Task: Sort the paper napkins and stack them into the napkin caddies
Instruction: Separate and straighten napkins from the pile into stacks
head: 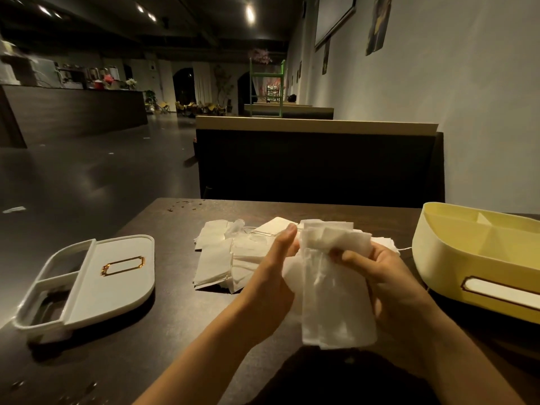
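Note:
A bundle of white paper napkins (333, 290) stands upright between my two hands above the table's near edge. My right hand (391, 290) grips the bundle from the right, fingers curled over its top. My left hand (271, 273) holds its left side, thumb up against the top edge. Behind my hands a loose heap of white napkins (222, 258) lies spread on the dark table (140, 361). A yellow caddy (479, 258) with dividers sits at the right. A white caddy lid (96, 276) with a gold-framed slot lies at the left.
A dark booth seat back (315, 165) with a light wooden top rises just beyond the table's far edge. The wall runs along the right. To the left lies open dark floor, with a counter farther back.

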